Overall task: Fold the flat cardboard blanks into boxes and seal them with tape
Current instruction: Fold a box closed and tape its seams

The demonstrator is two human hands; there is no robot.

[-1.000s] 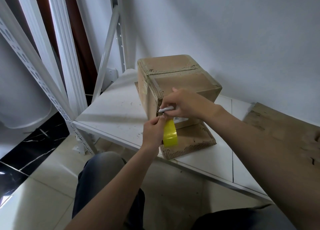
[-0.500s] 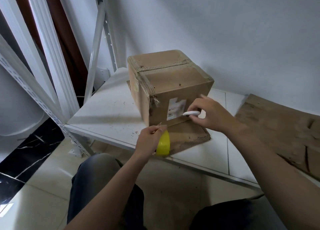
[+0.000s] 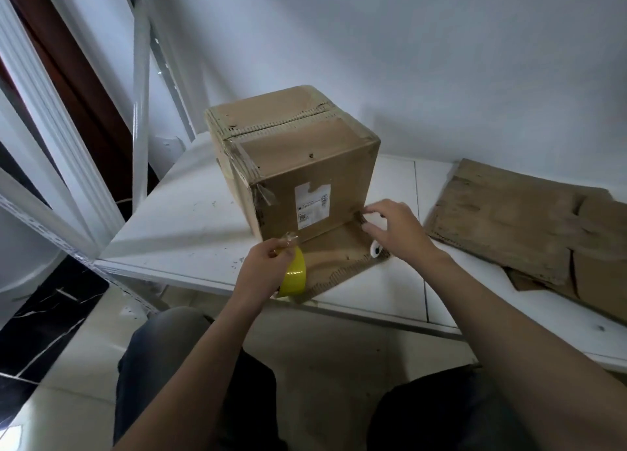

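1. Box [image 3: 305,158] stands on the shelf [image 3: 176,219]. One flap [image 3: 339,257] lies flat at its 6 o'clock, unsealed. Spare blanks [image 3: 509,219] lie flat at 3 o'clock, well apart.
2. Left grip [image 3: 268,269]: fingers curled round the tape [image 3: 296,275], thumb and forefinger pinching its free end. It sits at the box's 6 o'clock, over the shelf's front edge.
3. Right grip [image 3: 398,235]: curled on a small white tool [image 3: 374,249], kind unclear to me. The fingertips touch the box's lower corner at 5 o'clock.
4. Risk: the free end looks short and crumpled. If it folds onto itself or sticks to the fingers, I lose the strip's start.
5. Risk: a tape tail [image 3: 266,196] curls loose at the box's 8 o'clock corner. The cardboard looks frayed and dusty, so I judge a new strip may lift the same way unless pressed hard.
6. Risk: both grips are occupied. Raising the flap may shove the box or drop the roll off the edge.
7. Risk: if the tool has a blade, it could nick a finger or the cardboard.
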